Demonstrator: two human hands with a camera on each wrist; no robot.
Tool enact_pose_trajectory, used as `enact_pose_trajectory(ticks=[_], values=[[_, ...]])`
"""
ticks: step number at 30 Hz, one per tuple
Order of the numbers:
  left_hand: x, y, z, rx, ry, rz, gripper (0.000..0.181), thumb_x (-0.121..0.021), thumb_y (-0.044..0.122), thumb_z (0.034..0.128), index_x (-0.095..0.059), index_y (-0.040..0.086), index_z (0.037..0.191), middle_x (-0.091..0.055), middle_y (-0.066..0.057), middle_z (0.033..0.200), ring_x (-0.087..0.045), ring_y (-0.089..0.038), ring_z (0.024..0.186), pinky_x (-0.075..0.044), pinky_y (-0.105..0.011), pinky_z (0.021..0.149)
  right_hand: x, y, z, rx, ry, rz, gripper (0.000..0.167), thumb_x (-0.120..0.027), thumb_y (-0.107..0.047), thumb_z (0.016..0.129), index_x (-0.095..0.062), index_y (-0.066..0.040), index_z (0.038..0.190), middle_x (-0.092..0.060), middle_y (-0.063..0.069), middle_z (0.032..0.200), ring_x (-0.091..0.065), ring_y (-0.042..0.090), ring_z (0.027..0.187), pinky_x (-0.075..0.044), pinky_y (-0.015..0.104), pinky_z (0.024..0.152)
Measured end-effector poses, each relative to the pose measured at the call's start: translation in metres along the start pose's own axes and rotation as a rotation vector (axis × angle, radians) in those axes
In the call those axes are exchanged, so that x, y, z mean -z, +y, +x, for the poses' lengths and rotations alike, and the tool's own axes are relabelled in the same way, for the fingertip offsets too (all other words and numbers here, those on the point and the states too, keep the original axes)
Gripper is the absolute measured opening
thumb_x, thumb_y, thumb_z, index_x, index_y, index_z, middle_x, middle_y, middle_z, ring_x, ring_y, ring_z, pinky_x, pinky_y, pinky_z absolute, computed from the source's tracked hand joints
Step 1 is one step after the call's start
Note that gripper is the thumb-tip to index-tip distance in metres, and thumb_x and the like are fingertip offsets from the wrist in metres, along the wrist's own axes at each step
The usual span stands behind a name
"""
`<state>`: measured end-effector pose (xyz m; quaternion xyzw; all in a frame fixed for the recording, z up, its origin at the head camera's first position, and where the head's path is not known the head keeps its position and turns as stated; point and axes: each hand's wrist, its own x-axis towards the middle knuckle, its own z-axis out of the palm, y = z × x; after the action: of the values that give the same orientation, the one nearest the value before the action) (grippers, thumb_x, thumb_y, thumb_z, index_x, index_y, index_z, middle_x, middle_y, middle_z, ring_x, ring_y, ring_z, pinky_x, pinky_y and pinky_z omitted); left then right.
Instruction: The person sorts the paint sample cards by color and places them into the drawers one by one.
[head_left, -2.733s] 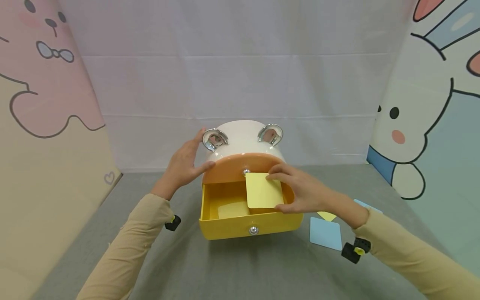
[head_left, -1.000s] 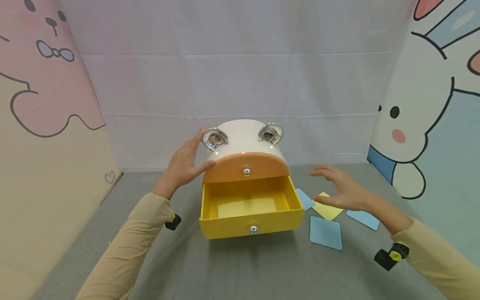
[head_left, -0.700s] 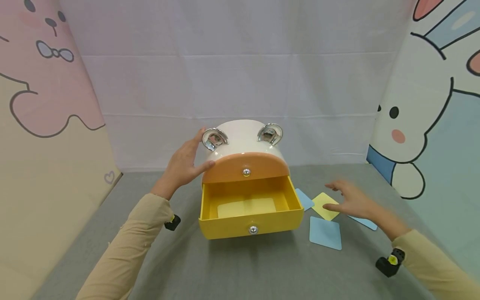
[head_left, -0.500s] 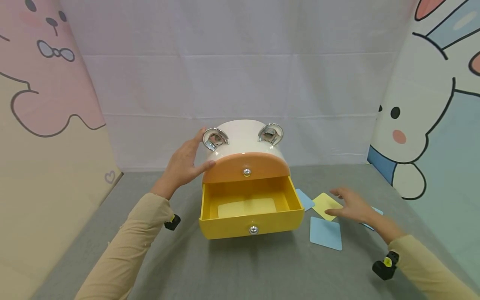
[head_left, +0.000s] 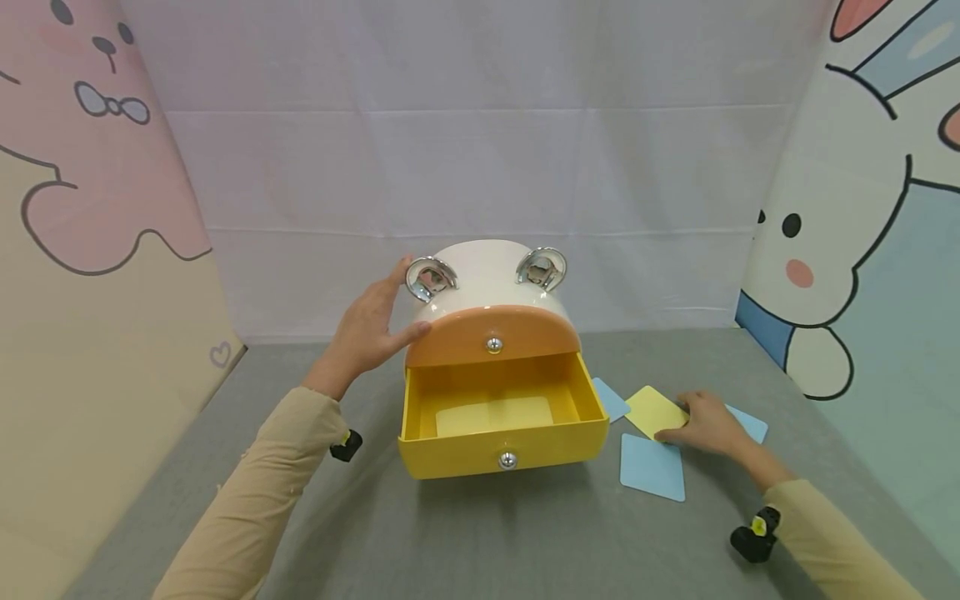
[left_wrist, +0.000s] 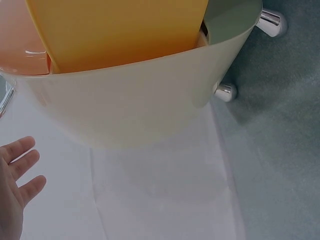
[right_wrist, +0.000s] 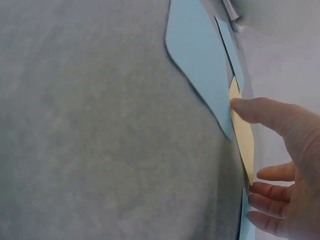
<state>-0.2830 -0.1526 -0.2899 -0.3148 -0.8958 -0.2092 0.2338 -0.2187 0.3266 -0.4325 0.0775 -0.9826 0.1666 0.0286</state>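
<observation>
A white animal-shaped storage box [head_left: 487,279] with silver ears has an orange upper drawer [head_left: 450,340] pushed in and a yellow lower drawer [head_left: 450,461] pulled out. A pale yellow card [head_left: 495,417] lies flat inside the lower drawer. My left hand [head_left: 365,329] rests on the box's left side, thumb near the orange front, fingers extended behind the ear. At the right, my right hand [head_left: 708,425] is low over the table, thumb and fingers spread at the edges of a yellow card [head_left: 651,411]. That card lies flat; whether the fingertips press it is unclear.
Blue cards lie around the yellow one: one in front [head_left: 652,468], another blue card [head_left: 611,400] beside the box, and a third blue card [head_left: 750,423] partly behind the right hand. A grey cloth covers the table [head_left: 510,542]; printed panels stand at both sides.
My right hand earlier held a yellow card above the drawer and let it go inside. It has since moved right and down to the yellow card on the table. The left hand stays put.
</observation>
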Motion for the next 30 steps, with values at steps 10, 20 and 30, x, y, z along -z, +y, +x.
enact_pose_trajectory(ticks=[10, 20, 30], values=[[-0.001, -0.001, 0.0, -0.005, 0.008, 0.001, 0.088, -0.051, 0.06, 0.0821, -0.007, 0.022, 0.148, -0.037, -0.01, 0.142, -0.039, -0.033, 0.124, -0.034, -0.051, 0.098, 0.001, 0.0, 0.004, -0.011, -0.013, 0.089, 0.066, -0.079, -0.027, 0.064, -0.054, 0.021, 0.102, -0.058, 0.025, 0.089, -0.052, 0.031, 0.079, -0.045, 0.045, 0.066], [0.0, 0.001, -0.001, 0.002, 0.005, -0.004, 0.088, -0.05, 0.062, 0.0818, -0.007, 0.021, 0.148, -0.037, -0.011, 0.141, -0.039, -0.033, 0.123, -0.035, -0.052, 0.097, 0.014, 0.004, 0.002, 0.021, 0.017, 0.246, 0.029, -0.055, 0.007, 0.078, -0.052, 0.022, 0.103, -0.055, 0.027, 0.088, -0.054, 0.038, 0.08, -0.047, 0.04, 0.06], [-0.001, 0.001, -0.001, 0.001, 0.01, -0.003, 0.088, -0.05, 0.062, 0.0817, -0.007, 0.022, 0.148, -0.036, -0.011, 0.142, -0.038, -0.033, 0.124, -0.034, -0.051, 0.098, 0.029, 0.0, 0.001, -0.063, 0.058, 0.363, 0.027, -0.041, 0.012, 0.082, -0.051, 0.021, 0.106, -0.05, 0.028, 0.091, -0.051, 0.033, 0.08, -0.048, 0.033, 0.058]])
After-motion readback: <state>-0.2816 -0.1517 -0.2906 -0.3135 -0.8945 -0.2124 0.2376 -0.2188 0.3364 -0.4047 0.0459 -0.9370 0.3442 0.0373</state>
